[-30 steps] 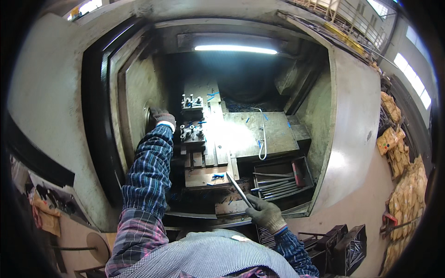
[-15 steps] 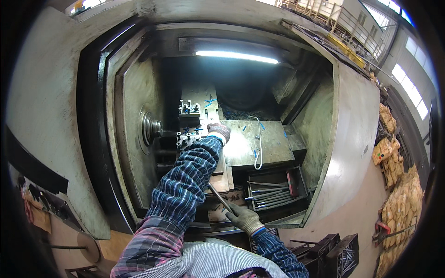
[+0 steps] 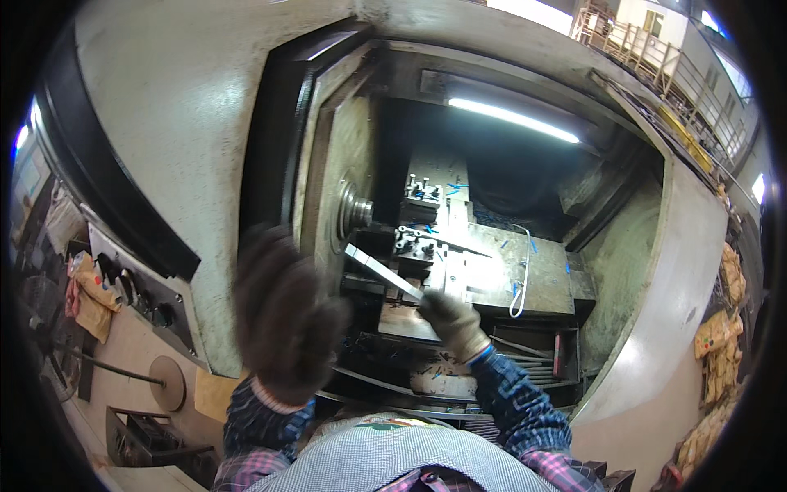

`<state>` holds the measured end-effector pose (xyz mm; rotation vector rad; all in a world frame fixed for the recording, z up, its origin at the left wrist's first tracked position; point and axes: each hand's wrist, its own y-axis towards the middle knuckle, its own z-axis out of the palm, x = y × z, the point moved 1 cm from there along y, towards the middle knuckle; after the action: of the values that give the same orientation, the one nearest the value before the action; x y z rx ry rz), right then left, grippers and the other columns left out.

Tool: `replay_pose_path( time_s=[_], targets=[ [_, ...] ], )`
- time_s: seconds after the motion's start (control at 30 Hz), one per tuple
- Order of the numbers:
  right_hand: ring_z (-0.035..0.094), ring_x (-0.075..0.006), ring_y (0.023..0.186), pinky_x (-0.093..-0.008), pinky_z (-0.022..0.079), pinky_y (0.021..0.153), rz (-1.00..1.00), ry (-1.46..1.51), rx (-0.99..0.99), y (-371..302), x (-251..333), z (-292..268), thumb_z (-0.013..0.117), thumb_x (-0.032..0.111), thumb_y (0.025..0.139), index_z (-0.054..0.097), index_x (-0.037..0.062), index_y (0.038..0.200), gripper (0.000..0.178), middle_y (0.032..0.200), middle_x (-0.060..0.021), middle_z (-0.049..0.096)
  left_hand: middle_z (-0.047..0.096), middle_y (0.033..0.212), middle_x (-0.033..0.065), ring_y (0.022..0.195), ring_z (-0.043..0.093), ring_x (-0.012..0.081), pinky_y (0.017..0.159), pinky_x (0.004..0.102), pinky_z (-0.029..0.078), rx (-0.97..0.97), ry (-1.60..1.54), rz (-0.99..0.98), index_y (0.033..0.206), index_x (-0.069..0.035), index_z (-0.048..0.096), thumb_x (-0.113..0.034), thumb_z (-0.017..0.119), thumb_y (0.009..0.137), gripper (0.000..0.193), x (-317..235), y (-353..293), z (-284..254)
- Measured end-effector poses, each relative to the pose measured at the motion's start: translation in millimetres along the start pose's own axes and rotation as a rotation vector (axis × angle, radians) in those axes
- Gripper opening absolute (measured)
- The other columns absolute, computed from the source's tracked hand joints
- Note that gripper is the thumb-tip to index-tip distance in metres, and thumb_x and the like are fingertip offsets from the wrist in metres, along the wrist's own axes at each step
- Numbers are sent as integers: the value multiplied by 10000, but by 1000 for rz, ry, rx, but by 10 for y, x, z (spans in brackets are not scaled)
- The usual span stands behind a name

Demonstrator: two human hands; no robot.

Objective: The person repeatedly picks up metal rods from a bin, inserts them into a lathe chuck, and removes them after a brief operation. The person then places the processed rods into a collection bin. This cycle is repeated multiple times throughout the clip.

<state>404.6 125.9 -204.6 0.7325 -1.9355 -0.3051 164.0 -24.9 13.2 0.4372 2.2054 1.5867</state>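
Note:
My right hand [image 3: 452, 322], in a grey knit glove, is closed around one end of a bare metal bar [image 3: 384, 274]. The bar slants up and left, and its far end has flat, bright faces. That end is in front of the lathe's round chuck [image 3: 357, 211], apart from it as far as I can tell. My left hand [image 3: 287, 316], in a dark glove, is raised close to me on the left. Motion smears its fingers, so their pose is unclear. Beyond the bar stand two tool blocks with clamping bolts [image 3: 416, 243] on the slide.
A white hose [image 3: 521, 275] curves over the metal bed, where blue shavings lie scattered. Several rods lie in a tray [image 3: 533, 357] at the lower right of the opening. A control panel with knobs [image 3: 147, 295] is at left. A lamp tube [image 3: 514, 120] glows inside.
My left hand has come back from the tool blocks toward me and to the left. My right hand has raised the bar toward the chuck. The view has swung left.

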Motion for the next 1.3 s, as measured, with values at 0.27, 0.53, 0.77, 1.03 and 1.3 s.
replay_pose_path(
  time_s=[0.27, 0.53, 0.77, 1.03, 1.3],
  targets=[
    [727, -323, 948, -428, 570, 831, 198, -608, 362, 1762, -469, -494, 673, 393, 1009, 724, 140, 1182, 310, 1012, -137, 757, 595, 1475, 219, 1323, 605, 332, 1123, 392, 484, -268, 764, -451, 1471, 66, 524, -131, 566, 1091, 430, 563, -767, -1463],
    [729, -266, 970, -397, 567, 872, 296, -649, 559, 2027, -210, -185, 743, 399, 943, 759, 139, 1111, 310, 982, -106, 759, 604, 1454, 212, 1316, 602, 348, 1061, 405, 525, -325, 590, -622, 1466, 41, 540, -214, 518, 1115, 435, 1025, -1066, -1314],
    [724, -246, 1031, -352, 567, 931, 339, -542, 596, 2122, -660, -198, 732, 309, 992, 748, 125, 1211, 287, 1119, -99, 778, 586, 1450, 254, 1334, 572, 417, 1098, 461, 520, -52, 1161, -203, 1446, 52, 537, -182, 623, 1064, 457, 1063, -1165, -1350],
    [700, -260, 1110, -395, 536, 990, 357, -375, 646, 2305, -971, 185, 781, 462, 923, 773, 161, 1225, 427, 1148, -90, 769, 538, 1488, 219, 1284, 622, 331, 995, 380, 610, -517, 350, -700, 1516, 66, 447, -68, 503, 1098, 442, 1160, -1322, -1327],
    [717, -300, 1139, -448, 558, 968, 188, -746, 896, 2621, -704, 559, 618, 538, 966, 743, 163, 1296, 515, 1233, -125, 757, 570, 1454, 222, 1223, 682, 287, 923, 329, 634, -348, 625, -631, 1523, 32, 448, 15, 579, 1039, 501, 1331, -1481, -1378]
  ],
)
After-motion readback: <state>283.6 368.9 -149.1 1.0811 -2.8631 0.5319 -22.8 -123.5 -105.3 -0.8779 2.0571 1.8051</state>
